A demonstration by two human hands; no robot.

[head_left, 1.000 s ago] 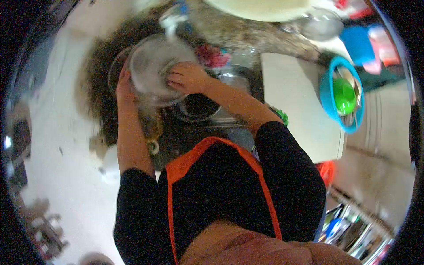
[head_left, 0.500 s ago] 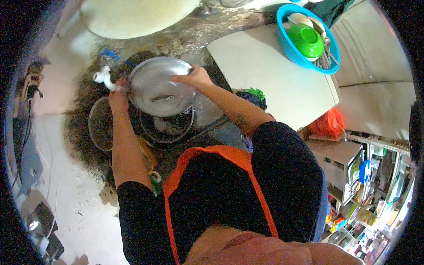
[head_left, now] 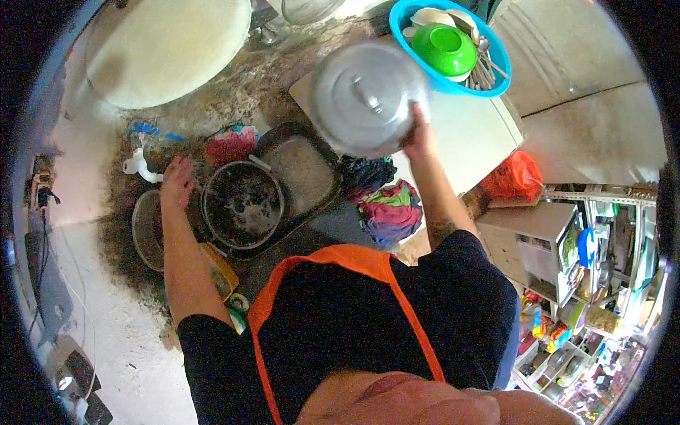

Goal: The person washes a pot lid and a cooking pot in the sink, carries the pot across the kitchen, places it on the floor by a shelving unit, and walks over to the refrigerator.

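A round metal pot lid (head_left: pixel 347 106) with a small handle at its centre is in my right hand (head_left: pixel 419 136), gripped by its right edge. It is blurred by motion and held above the white table beside the blue basin. My left hand (head_left: pixel 177 185) holds nothing, its fingers somewhat apart. Close to those fingers is the white tap (head_left: pixel 144 168) on the wall. Just right of the hand stands a round pot (head_left: pixel 282 210) with dark, foam-flecked liquid in it. Partly behind my left forearm is another round vessel (head_left: pixel 137 237).
A blue basin (head_left: pixel 502 53) holds a green bowl (head_left: pixel 445 49), spoons and other dishes. Beside the pot lies a dark rectangular tub (head_left: pixel 327 152). Crumpled cloths (head_left: pixel 389 216) lie near the white table (head_left: pixel 464 131). A red plastic bag (head_left: pixel 511 176) is farther right.
My right hand has carried the lid right, from over the pot to above the white table. My left hand has let go of the lid and stays by the tap. The view has shifted.
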